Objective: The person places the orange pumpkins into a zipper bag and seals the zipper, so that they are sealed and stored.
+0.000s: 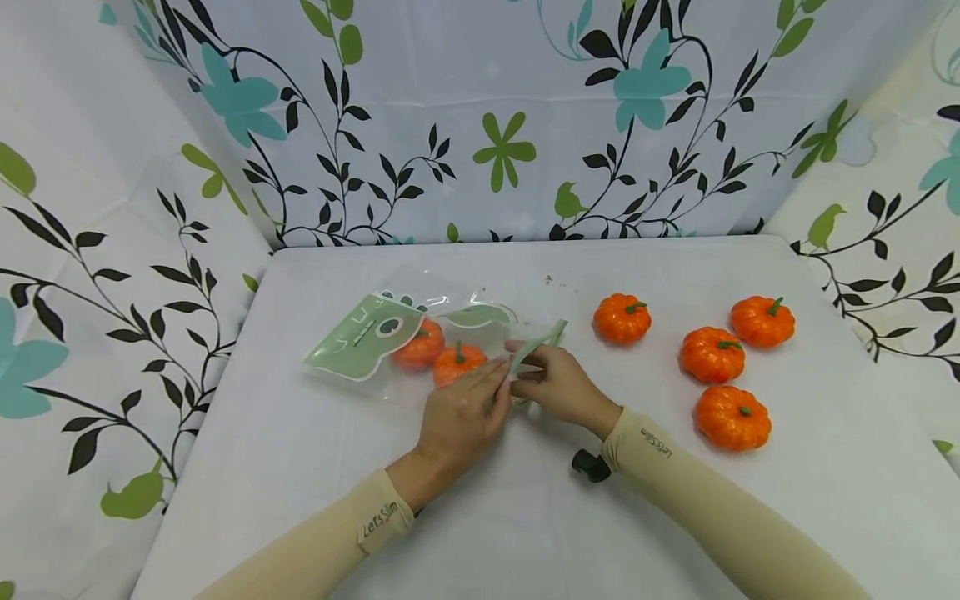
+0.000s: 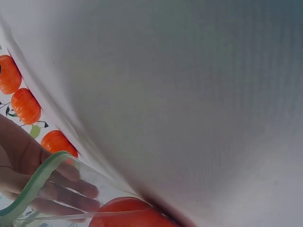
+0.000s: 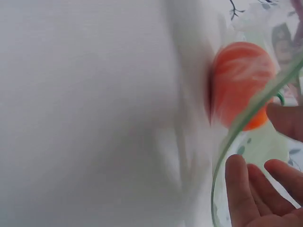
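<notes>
A clear zip bag [image 1: 360, 337] with green frog-like print lies on the table, with two small orange pumpkins [image 1: 459, 363] inside. My left hand [image 1: 463, 412] pinches the bag's green-edged mouth between thumb and fingers in the head view. Across from it, my right hand [image 1: 562, 387] reaches to the mouth with fingers apart, gripping nothing visible. The right wrist view shows the right thumb [image 3: 286, 120] and fingers spread next to the green zip strip [image 3: 236, 127], a pumpkin [image 3: 241, 85] behind it. The left wrist view shows the right hand's fingers through the clear plastic.
Several loose orange pumpkins [image 1: 733, 418] sit on the right of the white table [image 1: 300, 500]. A small black object [image 1: 591, 465] is beside the right sleeve. Leaf-patterned cloth [image 1: 420, 100] hangs behind and at the sides.
</notes>
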